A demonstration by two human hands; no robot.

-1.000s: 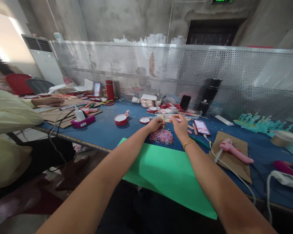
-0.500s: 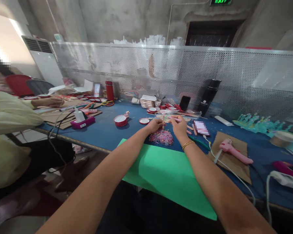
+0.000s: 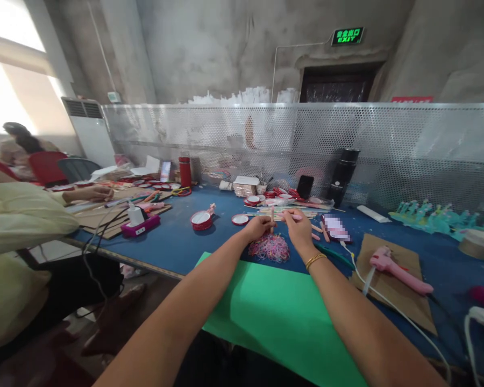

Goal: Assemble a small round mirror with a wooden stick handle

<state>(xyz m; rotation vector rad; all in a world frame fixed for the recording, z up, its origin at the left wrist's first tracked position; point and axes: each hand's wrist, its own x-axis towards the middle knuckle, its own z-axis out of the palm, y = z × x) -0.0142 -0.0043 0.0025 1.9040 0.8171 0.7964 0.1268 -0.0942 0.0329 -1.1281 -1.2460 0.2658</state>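
Back from the worktop's point(image 3: 173, 242) front edge, the left hand point(image 3: 260, 228) pinches an upright pinkish stick point(image 3: 272, 213), the right hand point(image 3: 299, 228) a pink rod point(image 3: 296, 217); both look light, stiff, best taken mid-length.

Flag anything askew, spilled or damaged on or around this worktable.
The green sheet juts past the front edge of the table, so it looks slightly askew. Behind, the wall has a ragged white patch, perhaps unfinished paint. I see no clear spill.

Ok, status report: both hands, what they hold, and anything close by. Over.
Left hand: gripping upright pinkish stick. Right hand: gripping pink pen-like piece. Close by: tangled coloured bands, heaped beside left hand; green sheet nearer the body.
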